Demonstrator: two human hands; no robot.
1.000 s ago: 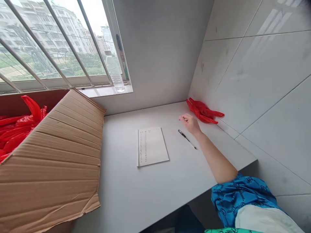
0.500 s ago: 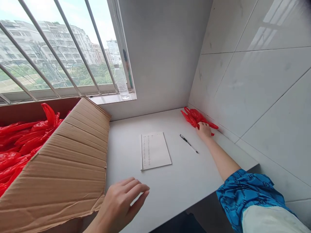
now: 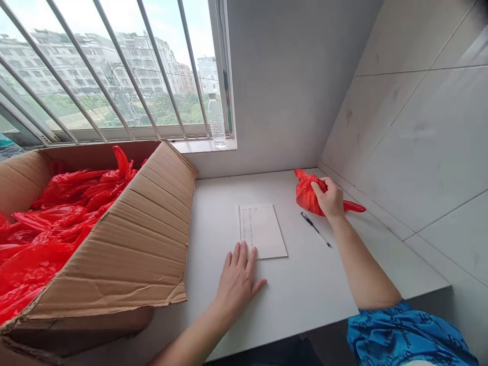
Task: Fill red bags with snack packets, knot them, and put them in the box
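Note:
My right hand (image 3: 331, 197) grips a knotted red plastic bag (image 3: 308, 195) near the wall corner; one end of red plastic sticks out to the right of the hand. My left hand (image 3: 238, 274) lies palm down with fingers spread, its fingertips on the lower left edge of a white paper pad (image 3: 269, 231) with small columns of writing. Between the pad and the red bag lies a black and clear pen (image 3: 315, 229), uncapped or capped I cannot tell.
A large cardboard box (image 3: 129, 254) full of red plastic bags (image 3: 68, 218) stands on the left. A clear bottle (image 3: 216, 122) is on the sill of the barred window. Tiled wall (image 3: 419, 137) borders the white table (image 3: 305, 284) on the right.
My left hand has moved forward and right, down onto the pad. My right hand has closed on the red bag, which now looks rounder and more upright. The view has turned left.

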